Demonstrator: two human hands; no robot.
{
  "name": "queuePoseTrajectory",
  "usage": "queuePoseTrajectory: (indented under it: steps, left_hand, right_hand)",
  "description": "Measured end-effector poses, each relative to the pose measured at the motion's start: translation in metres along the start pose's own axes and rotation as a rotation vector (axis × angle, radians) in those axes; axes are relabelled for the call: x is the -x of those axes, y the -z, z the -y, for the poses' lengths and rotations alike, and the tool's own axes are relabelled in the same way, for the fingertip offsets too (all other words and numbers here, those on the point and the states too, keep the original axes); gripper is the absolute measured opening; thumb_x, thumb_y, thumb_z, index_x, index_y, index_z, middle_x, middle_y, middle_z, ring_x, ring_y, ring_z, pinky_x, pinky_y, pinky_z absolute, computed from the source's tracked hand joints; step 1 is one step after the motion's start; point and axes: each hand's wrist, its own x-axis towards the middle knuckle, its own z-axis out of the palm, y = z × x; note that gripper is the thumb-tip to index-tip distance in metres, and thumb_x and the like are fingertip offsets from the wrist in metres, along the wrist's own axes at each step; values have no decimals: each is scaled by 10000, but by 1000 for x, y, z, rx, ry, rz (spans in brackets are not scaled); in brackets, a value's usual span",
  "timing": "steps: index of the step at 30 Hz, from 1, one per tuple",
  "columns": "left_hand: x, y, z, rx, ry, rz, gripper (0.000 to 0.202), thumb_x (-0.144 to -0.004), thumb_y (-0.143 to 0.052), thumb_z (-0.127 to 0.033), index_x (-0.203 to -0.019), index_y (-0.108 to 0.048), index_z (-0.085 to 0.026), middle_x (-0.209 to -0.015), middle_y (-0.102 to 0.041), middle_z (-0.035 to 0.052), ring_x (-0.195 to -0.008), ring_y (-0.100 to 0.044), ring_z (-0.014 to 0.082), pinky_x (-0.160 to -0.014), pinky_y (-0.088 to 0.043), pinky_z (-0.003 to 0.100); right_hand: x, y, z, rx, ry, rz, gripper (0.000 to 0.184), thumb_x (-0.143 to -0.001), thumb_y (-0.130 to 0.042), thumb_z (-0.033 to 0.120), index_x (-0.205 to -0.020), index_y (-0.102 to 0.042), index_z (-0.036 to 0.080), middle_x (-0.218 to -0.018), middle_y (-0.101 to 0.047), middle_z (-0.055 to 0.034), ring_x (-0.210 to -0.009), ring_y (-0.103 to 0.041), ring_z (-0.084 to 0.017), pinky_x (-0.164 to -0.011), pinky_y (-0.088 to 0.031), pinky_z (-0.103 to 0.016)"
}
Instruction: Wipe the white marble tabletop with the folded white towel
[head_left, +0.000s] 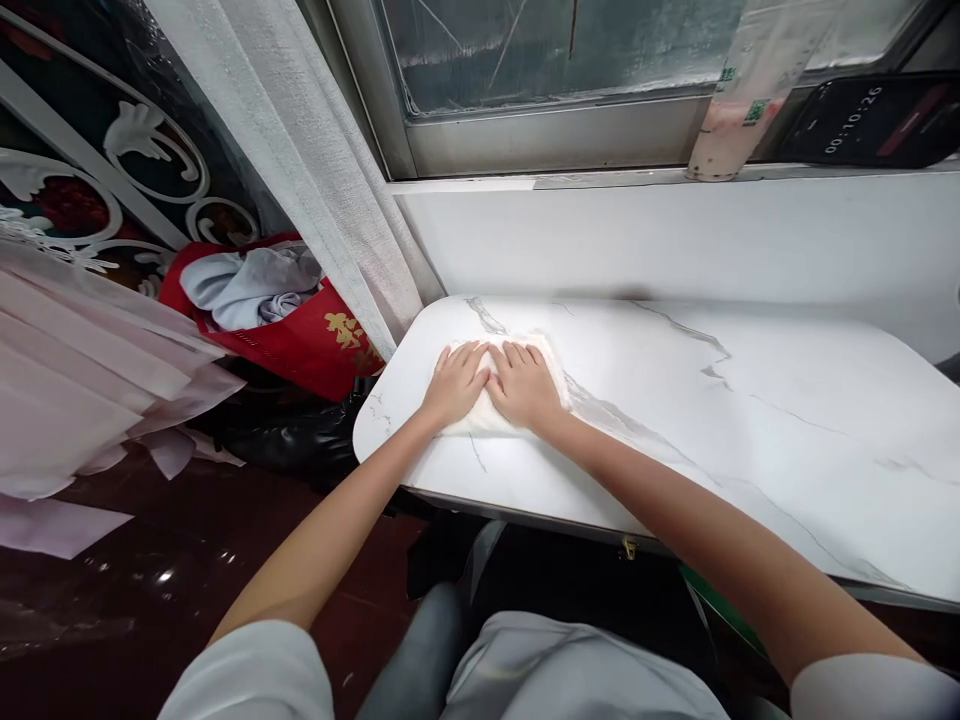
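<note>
A folded white cloth [487, 415] lies flat on the white marble-patterned table [652, 380], toward its left end. My left hand [455, 383] rests flat on the cloth's left part, fingers stretched out and pointing away from me. Beside it, my right hand [523, 383] presses flat on the cloth with its fingers spread a little. The two thumbs meet or nearly meet in the middle. Both palms cover much of the cloth; its edges show behind, to the right and in front.
On the window ledge behind stand a clear cup [727, 135] with pinkish contents and a phone [874, 122] showing a timer. A pale curtain [315, 150] hangs at left, next to a red bag [292, 345] holding grey cloth. Pink fabric [90, 360] hangs farther left.
</note>
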Motion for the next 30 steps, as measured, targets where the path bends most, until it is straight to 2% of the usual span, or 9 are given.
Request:
queuePoseTrajectory:
  steps: [5, 8, 11, 15, 18, 21, 26, 30]
  left_hand:
    - [49, -6, -43, -33, -28, -17, 496, -996, -295, -288, -1465, -418, -186, -1561, -446, 107, -1482, -343, 227, -1258, -170, 479]
    - [69, -8, -63, -28, -32, 1, 502, -997, -295, -287, -1471, -414, -171, -1559, -446, 115, -1488, -335, 231, -1267, -157, 474]
    - [76, -8, -73, -29, -39, 7, 506, -999, -290, -285, -1471, -411, -150, -1552, -453, 127, -1489, -333, 241, -1263, -166, 495]
    - [70, -7, -74, -41, -37, 20, 513, -996, -277, -261, -1475, -401, -127, -1558, -445, 124, -1487, -334, 238, -1256, -170, 510]
    - [55, -9, -71, -51, -31, 33, 514, -992, -280, -248, -1477, -399, -124, -1568, -431, 119, -1489, -330, 234, -1254, -164, 509]
    - [29, -14, -67, -60, -37, 18, 507, -995, -285, -245, -1475, -406, -137, -1568, -434, 111, -1485, -338, 227, -1251, -176, 506]
    - [-42, -24, -55, -65, -49, 24, 506, -1004, -291, -271, -1489, -399, -172, -1575, -430, 81, -1487, -331, 198, -1254, -162, 461]
    - [-102, -32, -48, -22, -64, 19, 494, -998, -298, -269, -1471, -421, -195, -1550, -463, 71, -1460, -370, 190, -1247, -172, 466]
  right_hand:
    - [61, 28, 4, 37, 21, 9, 518, -988, -355, 278, -1432, -517, 66, -1435, -550, -188, -1335, -475, -307, -1154, -285, -466]
    - [86, 42, 4, 54, 13, 34, 528, -992, -357, 285, -1452, -499, 69, -1455, -532, -191, -1340, -477, -305, -1164, -287, -473]
    - [97, 48, 4, 44, 2, 61, 536, -989, -363, 282, -1465, -484, 68, -1468, -517, -191, -1353, -468, -300, -1177, -275, -473]
    - [91, 49, 1, 9, -10, 74, 531, -984, -361, 282, -1451, -496, 66, -1462, -522, -185, -1351, -461, -304, -1172, -278, -473]
    - [78, 46, -9, -12, -8, 71, 526, -970, -371, 277, -1433, -511, 69, -1447, -535, -181, -1332, -468, -299, -1162, -282, -466]
    - [57, 40, -26, -28, -8, 82, 528, -958, -377, 263, -1430, -511, 67, -1421, -557, -174, -1301, -487, -287, -1149, -285, -445]
    - [8, 24, -66, -12, -52, 90, 538, -960, -360, 262, -1433, -495, 43, -1435, -538, -199, -1322, -465, -298, -1144, -257, -444]
    - [-32, 12, -98, -1, -105, 85, 530, -954, -359, 245, -1430, -492, 54, -1447, -531, -188, -1339, -448, -291, -1142, -243, -438]
